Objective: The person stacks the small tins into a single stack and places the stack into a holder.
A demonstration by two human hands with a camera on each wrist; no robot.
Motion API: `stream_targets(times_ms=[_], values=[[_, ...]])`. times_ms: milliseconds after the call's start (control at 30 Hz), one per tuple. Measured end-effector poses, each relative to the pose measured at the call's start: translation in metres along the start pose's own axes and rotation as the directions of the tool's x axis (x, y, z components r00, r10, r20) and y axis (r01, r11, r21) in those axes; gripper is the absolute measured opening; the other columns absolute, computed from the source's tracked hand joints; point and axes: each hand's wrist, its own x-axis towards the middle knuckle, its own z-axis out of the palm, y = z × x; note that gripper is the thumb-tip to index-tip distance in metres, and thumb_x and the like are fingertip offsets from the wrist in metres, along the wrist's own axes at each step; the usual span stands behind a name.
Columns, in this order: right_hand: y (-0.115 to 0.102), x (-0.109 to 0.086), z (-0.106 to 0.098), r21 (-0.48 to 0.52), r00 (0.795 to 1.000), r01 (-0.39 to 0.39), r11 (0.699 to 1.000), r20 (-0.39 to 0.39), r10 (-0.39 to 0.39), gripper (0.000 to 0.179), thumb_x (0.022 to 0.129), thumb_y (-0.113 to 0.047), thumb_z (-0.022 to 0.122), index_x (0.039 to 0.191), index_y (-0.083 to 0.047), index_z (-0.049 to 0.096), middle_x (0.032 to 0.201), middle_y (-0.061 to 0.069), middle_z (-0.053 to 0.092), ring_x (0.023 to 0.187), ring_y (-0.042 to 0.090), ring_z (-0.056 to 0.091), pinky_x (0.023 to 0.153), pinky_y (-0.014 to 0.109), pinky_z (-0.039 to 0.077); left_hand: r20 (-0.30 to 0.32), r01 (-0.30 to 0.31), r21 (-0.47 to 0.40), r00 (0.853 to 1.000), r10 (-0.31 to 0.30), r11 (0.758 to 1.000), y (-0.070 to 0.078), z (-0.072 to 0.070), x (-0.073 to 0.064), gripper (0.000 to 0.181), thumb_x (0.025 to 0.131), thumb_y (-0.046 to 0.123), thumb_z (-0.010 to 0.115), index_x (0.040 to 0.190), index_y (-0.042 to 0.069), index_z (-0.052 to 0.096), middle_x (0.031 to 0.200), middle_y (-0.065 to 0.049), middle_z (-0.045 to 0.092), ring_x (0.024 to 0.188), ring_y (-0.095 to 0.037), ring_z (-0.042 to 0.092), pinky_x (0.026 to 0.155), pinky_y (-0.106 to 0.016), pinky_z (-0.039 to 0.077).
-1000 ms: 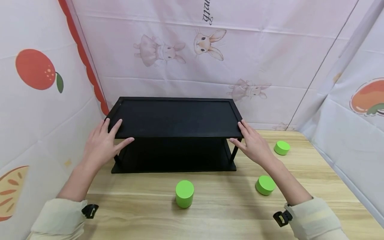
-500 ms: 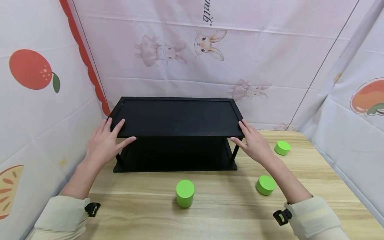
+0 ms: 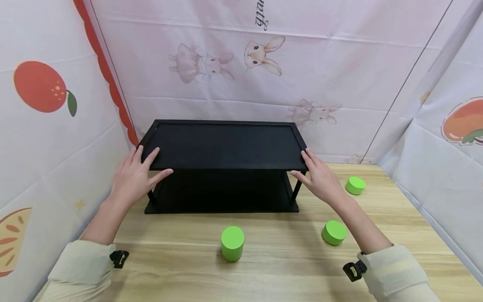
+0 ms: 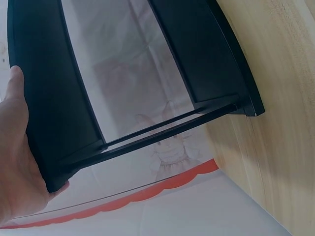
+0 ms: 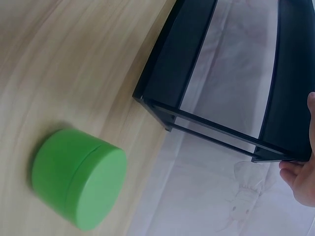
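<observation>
A black two-tier shelf (image 3: 226,144) stands at the back of the table in the head view, its open front toward me. My left hand (image 3: 132,178) grips the upper tier's front left corner, fingers over the side edge and thumb along the front edge. At the front right corner my right hand (image 3: 320,178) holds the same tier, thumb at the front edge. The left wrist view shows the thumb against the upper board and fingertips (image 4: 60,190) past its end. Fingers (image 5: 290,172) of the right hand curl at the board's end in the right wrist view.
A taller green cylinder (image 3: 232,244) stands on the wooden table (image 3: 181,268) in front of the shelf. Two shorter green cylinders, a nearer one (image 3: 334,233) and a farther one (image 3: 355,185), lie to the right. Printed cloth walls (image 3: 226,92) enclose the back and sides.
The shelf has shifted slightly back and to the right, and both hands have moved with it. The green cylinders have stayed in place.
</observation>
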Motion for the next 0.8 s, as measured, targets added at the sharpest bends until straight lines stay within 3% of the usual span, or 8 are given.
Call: stream_targets(times_ms=[367, 800], values=[[0.003, 0.005, -0.003, -0.005, 0.999, -0.01, 1.0, 0.03, 0.01, 0.082, 0.09, -0.057, 0.043, 0.144, 0.002, 0.022, 0.148, 0.021, 0.017, 0.13, 0.041, 0.022, 0.101, 0.056, 0.024, 0.004, -0.002, 0.012, 1.0, 0.002, 1.0, 0.001, 0.001, 0.006, 0.083, 0.086, 0.065, 0.042, 0.144, 0.008, 0.028, 0.14, -0.035, 0.019, 0.131, -0.044, 0.011, 0.105, -0.056, 0.01], [0.007, 0.005, -0.002, 0.014, 0.999, -0.037, 0.999, 0.036, 0.036, 0.081, 0.091, -0.055, 0.044, 0.144, 0.001, 0.022, 0.148, 0.021, 0.016, 0.13, 0.042, 0.022, 0.1, 0.057, 0.025, 0.033, 0.004, 0.008, 0.999, -0.004, 1.0, 0.004, 0.002, 0.012, 0.083, 0.086, 0.065, 0.043, 0.144, 0.008, 0.028, 0.141, -0.035, 0.018, 0.132, -0.044, 0.009, 0.107, -0.054, 0.007]])
